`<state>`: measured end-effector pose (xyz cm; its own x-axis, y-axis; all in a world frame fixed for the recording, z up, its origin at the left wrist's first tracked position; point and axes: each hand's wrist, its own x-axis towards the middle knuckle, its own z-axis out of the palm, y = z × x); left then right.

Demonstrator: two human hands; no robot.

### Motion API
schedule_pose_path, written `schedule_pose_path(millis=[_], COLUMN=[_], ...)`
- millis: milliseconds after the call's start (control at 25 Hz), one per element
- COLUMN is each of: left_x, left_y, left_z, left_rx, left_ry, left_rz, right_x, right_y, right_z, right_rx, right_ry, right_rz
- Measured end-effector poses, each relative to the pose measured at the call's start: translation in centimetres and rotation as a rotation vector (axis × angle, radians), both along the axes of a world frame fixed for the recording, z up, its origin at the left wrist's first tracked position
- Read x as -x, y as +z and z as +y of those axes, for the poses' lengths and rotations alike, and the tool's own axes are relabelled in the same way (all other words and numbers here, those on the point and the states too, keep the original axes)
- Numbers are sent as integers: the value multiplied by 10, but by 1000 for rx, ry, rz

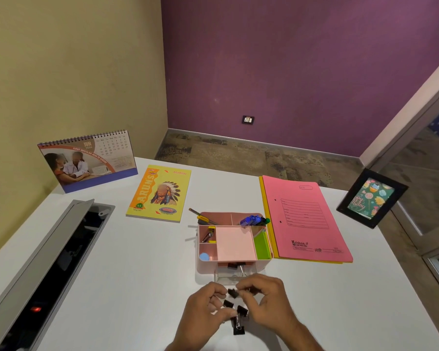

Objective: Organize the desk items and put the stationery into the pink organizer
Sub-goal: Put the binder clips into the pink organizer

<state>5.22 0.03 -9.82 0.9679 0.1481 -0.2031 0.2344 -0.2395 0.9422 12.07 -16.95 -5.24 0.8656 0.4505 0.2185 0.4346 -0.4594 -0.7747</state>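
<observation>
The pink organizer [235,243] stands mid-desk. It holds markers [254,220], pencils [203,219], green sticky notes [262,245] and a blue round item [203,256]. Its clear front drawer [235,274] is pulled out with a black binder clip inside. Just in front of the drawer lie several black binder clips [235,312] in a small heap. My left hand [203,315] curls its fingers onto the clips from the left. My right hand [266,297] pinches one clip at the top of the heap.
A pink file folder [307,221] lies right of the organizer, a yellow notebook [160,193] behind it on the left. A desk calendar [86,160] stands far left, a photo frame [371,197] far right. An open cable tray [56,264] runs along the left edge.
</observation>
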Motion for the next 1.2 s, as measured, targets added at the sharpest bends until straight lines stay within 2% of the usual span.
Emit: schedule_pose_path(millis=[80,160,240,440,720,920,1000,1080,1200], left_x=[2,2,0,-8,-4,-5,-5,0,2], left_y=[-6,-11,-15,-16,-27,-35,-35,-36,-28], left_z=[4,6,4,-5,-2,4,7,3,-3], left_rx=[-187,-392,-550,-789,-859,-888,-840,-690,-523], left_ry=[-91,-214,-291,-429,-420,-437,-426,-367,-254], left_rz=[-34,-48,-14,33,-32,-138,-138,-130,-170], right_x=[-9,-18,-24,-27,-30,-22,-18,-12,-3], right_y=[3,3,2,3,-1,-2,-4,-8,-15], right_z=[-1,-1,-2,4,7,2,0,-4,-7], right_rx=[-43,6,147,515,597,426,344,275,185], right_ry=[-49,-71,-64,-27,4,-60,-93,-81,-37], right_rz=[-97,-183,-251,-320,-318,-406,-430,-428,-334])
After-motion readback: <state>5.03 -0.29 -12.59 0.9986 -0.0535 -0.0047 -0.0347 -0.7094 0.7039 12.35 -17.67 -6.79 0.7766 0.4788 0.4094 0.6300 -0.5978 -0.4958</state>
